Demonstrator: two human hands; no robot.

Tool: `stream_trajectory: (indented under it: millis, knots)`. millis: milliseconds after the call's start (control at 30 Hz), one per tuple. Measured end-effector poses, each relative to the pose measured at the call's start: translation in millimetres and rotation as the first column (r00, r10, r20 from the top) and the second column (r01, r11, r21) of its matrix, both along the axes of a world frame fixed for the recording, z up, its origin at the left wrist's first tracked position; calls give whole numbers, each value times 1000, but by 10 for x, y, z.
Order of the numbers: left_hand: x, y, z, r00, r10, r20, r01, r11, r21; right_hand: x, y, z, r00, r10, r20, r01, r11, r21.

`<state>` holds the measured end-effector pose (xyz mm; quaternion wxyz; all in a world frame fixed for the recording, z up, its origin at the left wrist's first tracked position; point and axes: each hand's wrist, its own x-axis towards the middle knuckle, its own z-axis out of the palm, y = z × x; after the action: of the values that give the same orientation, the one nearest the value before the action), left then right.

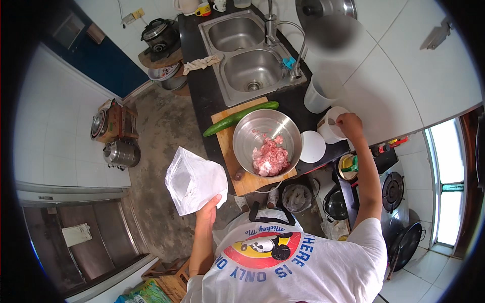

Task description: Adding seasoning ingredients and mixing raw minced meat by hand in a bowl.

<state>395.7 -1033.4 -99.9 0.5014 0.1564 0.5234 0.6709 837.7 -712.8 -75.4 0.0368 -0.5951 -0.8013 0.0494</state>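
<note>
My left hand (208,210) grips the lower side of an open white pouch (208,185), raised over the floor left of the counter. Pale residue coats the pouch's inner wall. At the counter's right side, my right hand (349,125) is at the mouth of a white plastic canister (326,130), its fingers pinched on a small spoon-like utensil (332,122), partly hidden. A round white lid (312,147) lies beside the canister. Between my hands, a steel bowl (242,132) holds raw minced meat (271,157) with a little white powder on top.
The bowl rests on a wooden cutting board (227,151), with a cucumber (238,118) behind it. Beyond stands a double steel sink (223,81) with a faucet (270,30). A translucent pitcher (318,94) is near the wall. The gas stove (394,189) is to my right.
</note>
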Motion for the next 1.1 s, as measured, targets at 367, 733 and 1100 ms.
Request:
stream_trajectory:
  millis: [367, 733, 1100]
  knots:
    - [82, 24, -37, 992, -104, 69, 103, 994, 22, -1571, -957, -289, 691, 121, -712, -317, 937, -148]
    - [-41, 8, -52, 994, -101, 32, 100, 994, 38, -1840, -928, -273, 876, 373, -305, -418, 903, -96]
    - [-219, 287, 38, 997, -82, -1, 82, 995, 50, -1646, -1031, -278, 807, 512, -294, -509, 856, 95]
